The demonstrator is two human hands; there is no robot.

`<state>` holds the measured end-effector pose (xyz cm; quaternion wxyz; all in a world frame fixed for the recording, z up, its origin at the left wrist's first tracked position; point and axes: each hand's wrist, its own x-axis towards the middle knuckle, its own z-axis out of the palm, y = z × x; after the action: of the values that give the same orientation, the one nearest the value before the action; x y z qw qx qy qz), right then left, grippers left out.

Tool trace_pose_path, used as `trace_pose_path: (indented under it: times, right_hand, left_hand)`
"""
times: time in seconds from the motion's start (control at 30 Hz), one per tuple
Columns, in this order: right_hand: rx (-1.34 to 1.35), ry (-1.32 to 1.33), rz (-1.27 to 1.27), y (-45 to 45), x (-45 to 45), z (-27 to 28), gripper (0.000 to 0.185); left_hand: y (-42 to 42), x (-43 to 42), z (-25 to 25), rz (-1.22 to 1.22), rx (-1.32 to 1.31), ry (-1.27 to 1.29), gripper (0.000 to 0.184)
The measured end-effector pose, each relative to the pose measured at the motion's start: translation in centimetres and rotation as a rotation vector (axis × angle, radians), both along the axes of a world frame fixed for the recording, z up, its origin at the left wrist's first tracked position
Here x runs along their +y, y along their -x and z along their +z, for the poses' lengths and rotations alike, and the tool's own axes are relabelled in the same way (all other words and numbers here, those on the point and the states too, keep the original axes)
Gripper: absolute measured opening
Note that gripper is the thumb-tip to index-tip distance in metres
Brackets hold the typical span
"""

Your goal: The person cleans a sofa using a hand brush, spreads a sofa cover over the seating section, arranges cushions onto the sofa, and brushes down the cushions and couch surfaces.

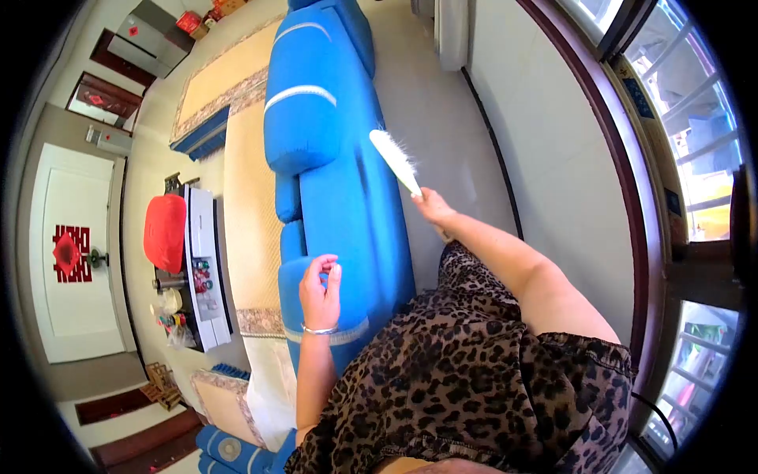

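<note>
My right hand [434, 208] is closed round the handle of a white bristled brush [395, 162], held over the grey floor beside the blue sofa. The brush head points up and to the left, close to the sofa's edge. Over the blue sofa [339, 205] hovers my left hand [320, 294], its fingers loosely bent and nothing visible in it. A silver bracelet [320, 329] circles the left wrist. White trim bands cross the blue cushion [302, 130] farther up.
Left of the sofa stands a low table [207, 268] with a red covered object [165, 233] and small items. A beige seat cover [249, 237] lies along the sofa. Windows [687, 118] and a pale wall [545, 142] are on the right.
</note>
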<state>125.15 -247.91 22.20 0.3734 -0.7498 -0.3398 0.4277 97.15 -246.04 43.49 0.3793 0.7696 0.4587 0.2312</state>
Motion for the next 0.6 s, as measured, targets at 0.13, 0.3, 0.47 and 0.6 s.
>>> trace_pose_path:
  times: [0.13,0.3,0.47,0.6]
  right_hand:
    - [0.233,-0.197,-0.150,-0.2,8.1,0.7,0.042]
    - [0.010,-0.115,0.156,-5.7,12.7,-1.9,0.046]
    - [-0.134,0.213,0.055,-13.7,11.3,-5.0,0.045]
    - [-0.128,-0.075,0.402,-18.8,19.2,6.1,0.041]
  left_hand:
    - [-7.3,9.7,-0.3,-0.183,0.274,-0.398,0.020]
    - [-17.5,21.9,0.1,-0.247,0.519,-0.653,0.034]
    - [-19.7,32.9,-6.0,-0.068,0.757,-0.633,0.057]
    - [-20.6,34.2,-8.1,0.028,0.810,-0.600,0.067]
